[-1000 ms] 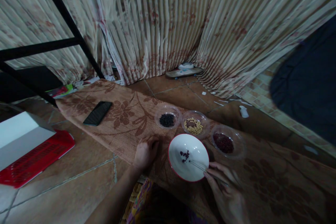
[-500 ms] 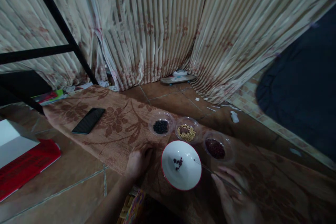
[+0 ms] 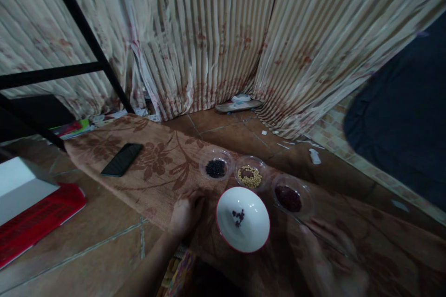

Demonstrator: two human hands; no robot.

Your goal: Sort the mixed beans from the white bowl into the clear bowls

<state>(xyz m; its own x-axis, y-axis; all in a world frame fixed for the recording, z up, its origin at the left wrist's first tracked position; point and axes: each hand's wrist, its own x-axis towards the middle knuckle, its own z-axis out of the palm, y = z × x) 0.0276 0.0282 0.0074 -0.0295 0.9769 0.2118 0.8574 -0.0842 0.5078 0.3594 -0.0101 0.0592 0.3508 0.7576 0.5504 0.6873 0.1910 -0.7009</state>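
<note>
My right hand (image 3: 334,250), partly blurred, grips slim metal tweezers (image 3: 318,233) whose tip points toward the clear dish of dark red beans (image 3: 288,197). A white bowl with a red rim (image 3: 252,234) stands in front of me, holding a small cluster of dark red beans (image 3: 238,217). My left hand (image 3: 187,211) rests on the cloth left of the bowl, fingers curled closed, with nothing visible in it. Behind the bowl are a clear dish of black beans (image 3: 215,168) and one of yellow beans (image 3: 249,176).
A patterned brown cloth (image 3: 163,185) covers the narrow table. On its left part lies a black phone (image 3: 121,160). A red and white box (image 3: 38,213) sits on the floor at left. Striped curtains (image 3: 209,32) hang behind, with a skateboard (image 3: 237,106) at their foot.
My right hand and the tweezers have moved right, away from over the bowl to near the dark red beans' dish. My left hand stays in place; the view has shifted slightly.
</note>
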